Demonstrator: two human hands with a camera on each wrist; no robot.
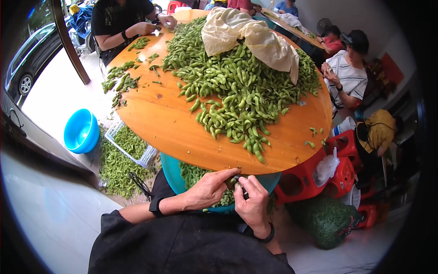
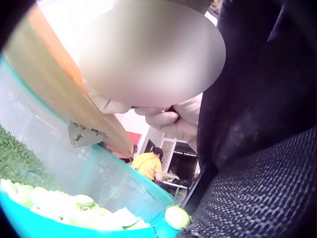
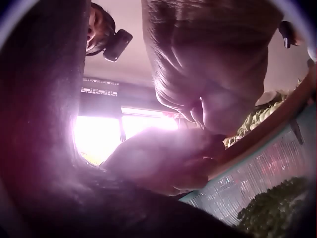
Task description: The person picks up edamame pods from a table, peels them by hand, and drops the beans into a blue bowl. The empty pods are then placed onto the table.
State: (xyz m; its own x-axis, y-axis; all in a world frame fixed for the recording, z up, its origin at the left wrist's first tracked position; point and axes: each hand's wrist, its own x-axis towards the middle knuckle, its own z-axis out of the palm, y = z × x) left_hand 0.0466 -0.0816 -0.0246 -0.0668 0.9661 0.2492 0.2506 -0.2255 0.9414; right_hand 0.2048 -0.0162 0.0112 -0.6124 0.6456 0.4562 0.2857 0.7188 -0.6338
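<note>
Over a teal mesh basket (image 1: 170,176), at the near edge of the round wooden table (image 1: 150,123), my two hands meet at the fingertips. The left hand (image 1: 203,189) pinches a small green pod (image 1: 232,182), its index finger stretched toward the right hand. Thumb and fingers of the right hand (image 1: 253,203) pinch at the same spot, and dark pieces show at the fingertips. Most of the pod is hidden by the fingers. Shelled green beans (image 1: 194,174) lie in the basket below. A large heap of green soybean pods (image 1: 237,100) covers the tabletop ahead.
Cream cloth (image 1: 251,39) lies on the heap. At left are a blue basin (image 1: 82,131), a white crate (image 1: 130,141) and pods on the floor (image 1: 121,171). Red stools (image 1: 303,178) and a full green net bag (image 1: 321,221) stand at right. Other people sit around.
</note>
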